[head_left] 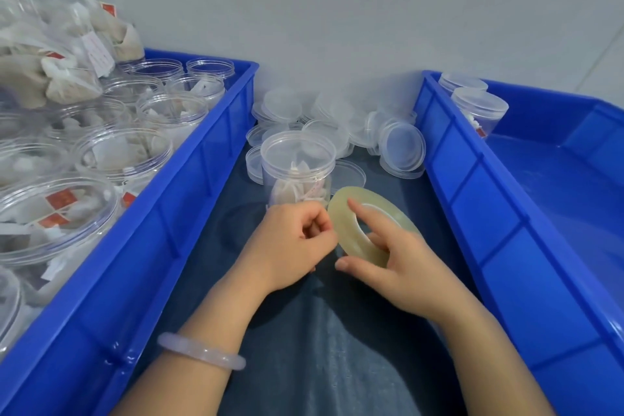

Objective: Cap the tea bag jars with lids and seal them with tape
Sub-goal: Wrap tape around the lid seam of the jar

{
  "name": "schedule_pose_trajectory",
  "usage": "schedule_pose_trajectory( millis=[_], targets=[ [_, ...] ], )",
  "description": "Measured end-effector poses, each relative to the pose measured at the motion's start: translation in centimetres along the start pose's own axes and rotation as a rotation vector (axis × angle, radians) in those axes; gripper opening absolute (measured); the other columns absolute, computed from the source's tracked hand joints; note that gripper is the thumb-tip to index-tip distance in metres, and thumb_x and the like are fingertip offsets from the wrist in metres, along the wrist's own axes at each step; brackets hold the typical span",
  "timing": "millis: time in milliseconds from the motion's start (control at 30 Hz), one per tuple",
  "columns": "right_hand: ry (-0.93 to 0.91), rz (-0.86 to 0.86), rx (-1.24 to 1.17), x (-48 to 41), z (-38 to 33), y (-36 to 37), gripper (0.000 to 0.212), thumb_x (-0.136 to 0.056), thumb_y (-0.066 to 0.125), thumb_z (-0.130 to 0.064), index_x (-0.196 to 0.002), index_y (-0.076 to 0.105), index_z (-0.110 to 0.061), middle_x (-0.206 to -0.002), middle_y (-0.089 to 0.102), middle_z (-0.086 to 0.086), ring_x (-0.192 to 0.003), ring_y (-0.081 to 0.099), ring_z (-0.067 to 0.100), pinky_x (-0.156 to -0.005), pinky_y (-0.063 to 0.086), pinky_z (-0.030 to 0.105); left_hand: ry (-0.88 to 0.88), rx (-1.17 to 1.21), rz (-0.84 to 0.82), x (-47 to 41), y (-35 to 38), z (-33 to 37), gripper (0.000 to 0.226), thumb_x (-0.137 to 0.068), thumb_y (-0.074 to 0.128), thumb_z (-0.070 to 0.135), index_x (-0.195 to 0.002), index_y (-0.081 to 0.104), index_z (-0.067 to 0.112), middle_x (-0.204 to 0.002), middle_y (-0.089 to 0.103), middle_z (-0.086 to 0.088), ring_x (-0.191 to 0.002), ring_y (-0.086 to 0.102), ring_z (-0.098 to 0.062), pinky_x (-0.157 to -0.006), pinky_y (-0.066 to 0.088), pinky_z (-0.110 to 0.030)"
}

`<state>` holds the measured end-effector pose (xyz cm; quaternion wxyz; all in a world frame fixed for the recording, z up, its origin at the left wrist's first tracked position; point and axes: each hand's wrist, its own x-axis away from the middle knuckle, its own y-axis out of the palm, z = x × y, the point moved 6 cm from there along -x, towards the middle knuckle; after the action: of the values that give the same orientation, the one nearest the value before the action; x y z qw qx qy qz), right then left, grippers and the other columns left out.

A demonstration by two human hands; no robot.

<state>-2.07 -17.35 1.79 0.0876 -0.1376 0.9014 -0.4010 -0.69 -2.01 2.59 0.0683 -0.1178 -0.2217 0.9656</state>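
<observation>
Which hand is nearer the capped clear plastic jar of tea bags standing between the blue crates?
Left. The left hand sits just in front of the capped clear plastic jar, at its base; the right hand is farther right, holding the yellowish tape roll.

Right hand (401, 267): grips a clear yellowish tape roll (338, 216).
Left hand (290, 240): fingers curled, pinching at the roll's edge.
Jar: lidded clear plastic tea bag jar (297, 162), upright just behind both hands.
Lids: loose clear plastic lids (401, 145) heaped behind the jar.
</observation>
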Motion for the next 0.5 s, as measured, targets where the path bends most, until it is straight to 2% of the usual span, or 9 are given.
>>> schedule_pose_trajectory(
  millis=[67,133,200,267,300,333,400,433,500],
  targets=[
    [-0.075,0.107,0.018,0.0,-0.6,-0.6,0.060,-0.079,0.063,-0.051,-0.134,0.038,-0.054,-0.097,0.038,-0.056,-0.100,0.036,-0.031,-0.082,0.030,-0.004,0.075,0.055,0.004,0.4,0.0,1.1,0.017,-0.076,0.064,0.018,-0.061,0.057,0.022,-0.049,0.054,0.009,-0.040,0.051,-0.006,-0.047,0.042,-0.020],
    [-0.113,0.194,-0.034,0.0,-1.4,-1.3,0.051,-0.082,0.061,-0.045,-0.130,0.044,-0.052,-0.092,0.043,-0.057,-0.098,0.036,-0.035,-0.081,0.029,-0.007,0.187,0.104,0.013,0.9,0.0,2.6,0.016,-0.072,0.063,0.018,-0.059,0.055,0.023,-0.048,0.051,0.011,-0.041,0.046,-0.001,-0.045,0.038,-0.017],
    [-0.148,0.252,-0.115,0.1,-2.2,-2.1,0.047,-0.082,0.060,-0.045,-0.124,0.044,-0.055,-0.105,0.055,-0.041,-0.107,0.040,-0.028,-0.090,0.031,-0.001,0.287,0.102,0.064,1.2,-0.5,3.7,0.015,-0.074,0.063,0.021,-0.061,0.056,0.025,-0.051,0.052,0.012,-0.044,0.046,0.000,-0.046,0.037,-0.015],
    [-0.164,0.258,-0.210,0.3,-2.9,-2.9,0.043,-0.076,0.063,-0.047,-0.115,0.050,-0.058,-0.121,0.061,-0.023,-0.121,0.043,-0.014,-0.103,0.035,0.013,0.343,0.056,0.173,1.3,-1.7,4.1,0.013,-0.076,0.063,0.025,-0.065,0.057,0.026,-0.054,0.055,0.011,-0.049,0.050,-0.004,-0.050,0.038,-0.014],
    [-0.172,0.256,-0.259,0.3,-3.4,-3.5,0.040,-0.071,0.065,-0.047,-0.109,0.056,-0.058,-0.122,0.062,-0.021,-0.124,0.044,-0.010,-0.105,0.037,0.018,0.354,0.026,0.237,1.4,-2.3,4.1,0.012,-0.078,0.063,0.027,-0.067,0.058,0.027,-0.055,0.056,0.011,-0.051,0.051,-0.005,-0.051,0.039,-0.013],
    [-0.184,0.253,-0.278,0.1,-4.0,-4.1,0.034,-0.070,0.067,-0.045,-0.101,0.061,-0.057,-0.120,0.062,-0.022,-0.123,0.045,-0.011,-0.104,0.037,0.016,0.364,-0.008,0.297,1.4,-2.8,4.1,0.012,-0.079,0.062,0.028,-0.068,0.058,0.025,-0.055,0.055,0.011,-0.052,0.052,-0.006,-0.052,0.039,-0.013],
    [-0.209,0.246,-0.179,-0.6,-5.3,-5.3,0.023,-0.078,0.072,-0.031,-0.087,0.068,-0.052,-0.110,0.062,-0.026,-0.117,0.041,-0.022,-0.096,0.037,0.008,0.400,-0.115,0.396,1.5,-3.2,4.4,0.017,-0.083,0.059,0.031,-0.072,0.062,0.019,-0.059,0.056,0.011,-0.055,0.053,-0.009,-0.052,0.042,-0.018],
    [-0.191,0.228,-0.082,-1.3,-5.9,-5.9,0.023,-0.081,0.072,-0.027,-0.081,0.069,-0.050,-0.103,0.062,-0.028,-0.116,0.039,-0.024,-0.093,0.039,0.009,0.433,-0.185,0.448,1.7,-3.2,4.6,0.021,-0.084,0.057,0.032,-0.074,0.063,0.015,-0.061,0.058,0.010,-0.057,0.053,-0.010,-0.053,0.043,-0.022],
    [-0.111,0.155,0.073,-2.5,-6.6,-7.0,0.018,-0.082,0.071,-0.030,-0.072,0.069,-0.045,-0.094,0.064,-0.023,-0.117,0.048,-0.013,-0.090,0.044,0.021,0.524,-0.311,0.576,2.0,-3.2,5.1,0.022,-0.084,0.059,0.030,-0.074,0.064,0.011,-0.069,0.061,0.005,-0.067,0.052,-0.013,-0.063,0.044,-0.022]
  ],
)
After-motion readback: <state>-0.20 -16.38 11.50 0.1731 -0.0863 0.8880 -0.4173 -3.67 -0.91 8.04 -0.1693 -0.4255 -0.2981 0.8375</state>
